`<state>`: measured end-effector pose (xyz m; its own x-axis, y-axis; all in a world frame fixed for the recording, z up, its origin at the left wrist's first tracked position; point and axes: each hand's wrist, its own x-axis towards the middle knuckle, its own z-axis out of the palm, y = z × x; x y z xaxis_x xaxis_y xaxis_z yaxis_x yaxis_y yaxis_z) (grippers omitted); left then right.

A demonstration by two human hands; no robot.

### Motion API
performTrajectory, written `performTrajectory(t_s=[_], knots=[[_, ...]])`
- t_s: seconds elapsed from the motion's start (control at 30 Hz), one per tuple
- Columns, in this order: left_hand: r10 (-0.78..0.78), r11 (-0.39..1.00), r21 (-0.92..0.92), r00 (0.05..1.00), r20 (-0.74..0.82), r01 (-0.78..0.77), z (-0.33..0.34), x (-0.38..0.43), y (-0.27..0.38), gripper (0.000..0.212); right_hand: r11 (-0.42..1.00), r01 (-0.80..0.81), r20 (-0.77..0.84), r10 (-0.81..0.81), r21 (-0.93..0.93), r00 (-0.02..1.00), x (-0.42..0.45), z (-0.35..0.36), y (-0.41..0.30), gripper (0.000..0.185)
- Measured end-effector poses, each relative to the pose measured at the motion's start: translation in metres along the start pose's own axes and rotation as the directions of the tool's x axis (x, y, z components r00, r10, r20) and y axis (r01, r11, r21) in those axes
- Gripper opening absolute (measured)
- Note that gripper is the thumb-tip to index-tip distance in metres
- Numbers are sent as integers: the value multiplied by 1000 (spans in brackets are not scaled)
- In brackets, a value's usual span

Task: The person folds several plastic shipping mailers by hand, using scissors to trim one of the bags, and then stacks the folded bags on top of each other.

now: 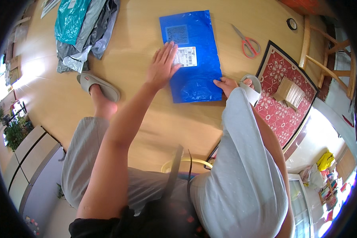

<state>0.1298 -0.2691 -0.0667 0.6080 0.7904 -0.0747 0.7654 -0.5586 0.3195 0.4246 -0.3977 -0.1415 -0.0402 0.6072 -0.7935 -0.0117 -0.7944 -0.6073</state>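
A blue plastic mailing bag (196, 80) lies flat on the wood-look floor, with a printed label (189, 56) and a printed code on it. My left hand (163, 65) rests flat at the bag's left edge, its fingertips over the side of the label. At the lower right edge of the bag is my right hand (226, 84), its thumb and fingers pinching the plastic. To the right of the bag lie scissors with orange-red and grey handles (250, 47), their blades pointing up and to the left.
Teal, grey and black plastic bags (86, 32) are heaped at the upper left. My slippered feet stand either side. A red patterned mat (281, 110) bears a folded cardboard piece (290, 92). A roll of black tape (291, 24) lies near a wooden chair (306, 41).
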Motion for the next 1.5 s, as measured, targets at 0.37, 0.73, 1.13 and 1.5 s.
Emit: performTrajectory(t_s=[0.37,0.73,1.13,1.5], knots=[[117,990,-83,993,24,-115,6,-12,-28,70,971,8,86,-29,237,996,-61,1,-104,27],[70,967,-227,980,-186,-112,4,-18,-28,57,812,-229,252,104,537,962,-39,0,-140,31],[74,935,-318,965,-250,-154,-3,11,-53,20,601,569,-58,-714,-561,698,-13,18,-158,43],[-552,761,-506,815,-176,406,2,50,-17,42,841,390,-249,-497,-374,831,51,27,-179,37]])
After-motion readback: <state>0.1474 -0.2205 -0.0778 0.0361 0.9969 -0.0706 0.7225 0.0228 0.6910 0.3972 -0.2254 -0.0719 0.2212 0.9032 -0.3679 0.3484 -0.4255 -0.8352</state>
